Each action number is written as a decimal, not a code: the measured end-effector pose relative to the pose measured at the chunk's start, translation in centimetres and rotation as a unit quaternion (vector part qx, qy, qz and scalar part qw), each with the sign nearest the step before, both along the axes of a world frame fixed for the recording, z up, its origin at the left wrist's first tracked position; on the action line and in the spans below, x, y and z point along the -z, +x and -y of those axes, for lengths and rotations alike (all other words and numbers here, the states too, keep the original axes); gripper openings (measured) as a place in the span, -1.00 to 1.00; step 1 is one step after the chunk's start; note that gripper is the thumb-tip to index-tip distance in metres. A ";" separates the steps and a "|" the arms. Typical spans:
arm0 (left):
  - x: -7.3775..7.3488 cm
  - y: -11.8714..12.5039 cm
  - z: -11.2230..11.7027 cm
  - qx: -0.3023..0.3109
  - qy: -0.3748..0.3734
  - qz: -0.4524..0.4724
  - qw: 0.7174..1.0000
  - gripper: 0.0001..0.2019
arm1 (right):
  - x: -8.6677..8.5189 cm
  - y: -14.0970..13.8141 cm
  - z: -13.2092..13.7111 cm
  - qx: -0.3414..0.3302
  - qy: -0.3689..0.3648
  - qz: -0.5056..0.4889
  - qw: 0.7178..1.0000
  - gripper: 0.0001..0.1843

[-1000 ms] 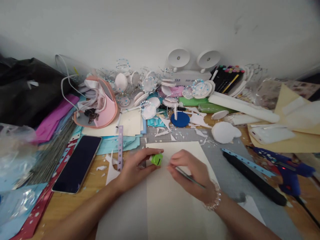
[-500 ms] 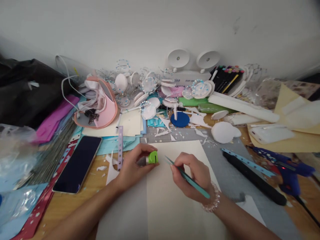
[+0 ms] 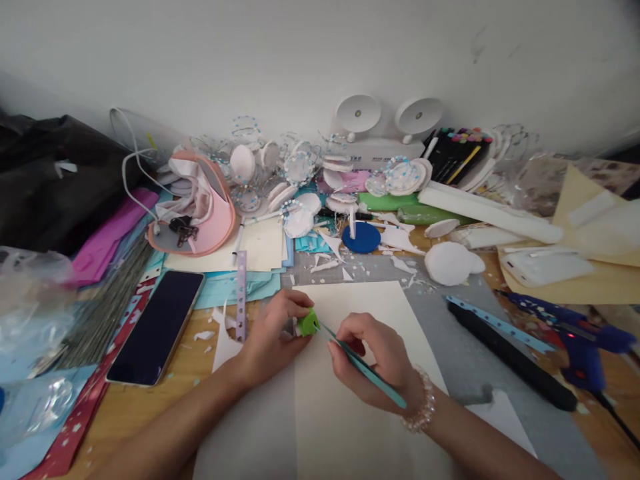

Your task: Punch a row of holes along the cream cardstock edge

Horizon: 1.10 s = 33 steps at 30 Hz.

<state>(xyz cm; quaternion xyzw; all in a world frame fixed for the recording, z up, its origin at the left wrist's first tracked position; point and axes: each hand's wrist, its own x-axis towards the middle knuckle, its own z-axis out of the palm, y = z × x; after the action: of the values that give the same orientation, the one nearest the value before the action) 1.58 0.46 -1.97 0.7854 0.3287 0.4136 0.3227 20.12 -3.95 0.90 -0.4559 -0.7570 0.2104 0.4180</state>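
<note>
Left hand (image 3: pixel 273 335) pinching one green sharpener (image 3: pixel 307 323), right hand (image 3: pixel 376 360) gripping one teal pencil (image 3: pixel 387 391)

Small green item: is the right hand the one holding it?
No, the left hand grips the small green item, while the right hand holds a thin teal tool.

A dark phone (image 3: pixel 155 328) lies face up on the left of the desk (image 3: pixel 185 373), beside a purple ruler (image 3: pixel 241 293) and light blue paper (image 3: pixel 225 290), with a pink pouch (image 3: pixel 213 217) behind them and a black bag (image 3: pixel 45 180) in the far corner. By the wall a white twin-disc device (image 3: pixel 385 127) stands next to markers (image 3: pixel 457 150), above white beaded discs (image 3: pixel 299 167), a blue disc (image 3: pixel 361 238) and paper scraps (image 3: pixel 325 265). On the right a black stick (image 3: pixel 515 360) and a blue strip (image 3: pixel 497 325) lie on the grey mat (image 3: pixel 450 347), near a blue glue gun (image 3: pixel 575 337).
</note>
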 end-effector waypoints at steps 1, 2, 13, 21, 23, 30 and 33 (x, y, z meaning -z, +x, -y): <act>0.0 0.0 0.0 -0.001 0.004 -0.001 1.000 -0.64 | 0.0 0.0 0.0 0.002 -0.005 -0.003 1.000 -0.87; 0.0 0.0 0.0 -0.001 0.008 -0.002 1.000 -0.64 | 0.0 0.0 0.0 0.005 -0.008 -0.007 1.000 -0.87; 0.2 -0.1 -0.2 0.006 0.055 -0.018 0.998 -0.64 | -0.2 0.1 0.0 0.013 -0.020 -0.005 1.000 -0.86; 0.5 -0.2 -0.3 0.009 0.066 -0.039 0.997 -0.68 | 0.1 0.1 0.1 0.003 -0.065 0.004 0.998 -0.87; 0.7 -0.2 -0.3 0.007 0.071 -0.044 0.996 -0.68 | 0.1 0.1 0.1 0.003 -0.089 0.000 0.996 -0.87; 0.6 -0.1 0.1 0.026 0.158 -0.128 0.979 -0.74 | 0.2 0.0 -0.2 -0.036 -0.162 0.018 0.986 -0.89; 0.6 -0.1 0.2 0.044 0.170 -0.152 0.973 -0.76 | 0.3 0.1 -0.4 -0.048 -0.179 0.028 0.982 -0.89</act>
<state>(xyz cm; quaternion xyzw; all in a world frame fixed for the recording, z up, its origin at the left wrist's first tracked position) 1.51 0.31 -2.56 0.8961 0.2642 0.3244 0.1486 20.20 -3.53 0.56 -0.4922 -0.7395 0.3499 0.2975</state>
